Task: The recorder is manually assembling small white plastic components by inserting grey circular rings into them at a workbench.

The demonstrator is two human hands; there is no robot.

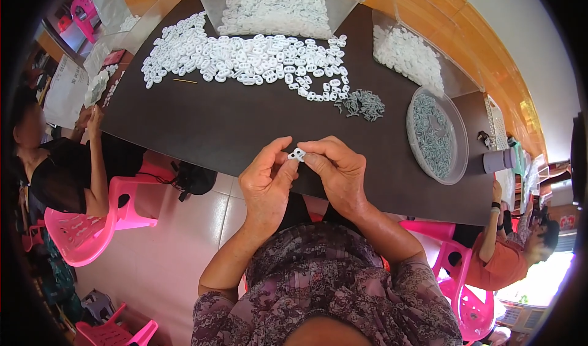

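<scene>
Above the near edge of the dark table, a small white plastic piece with two holes (297, 155) is pinched between both hands. My left hand (267, 177) grips its left side with thumb and fingers. On the other side, my right hand (339, 169) has thumb and forefinger closed on it. Beyond them spreads a large pile of similar white plastic pieces (245, 57), some set apart at its right end. Next to that end lies a small heap of grey screws (362, 105). Whether a screw sits in the held piece cannot be made out.
A clear bin of white pieces (275, 9) stands at the back, another clear bin (409, 57) at the back right. A round tray of grey screws (463, 144) is right, beside a grey cup (499, 161). People sit left and right on pink chairs (110, 223).
</scene>
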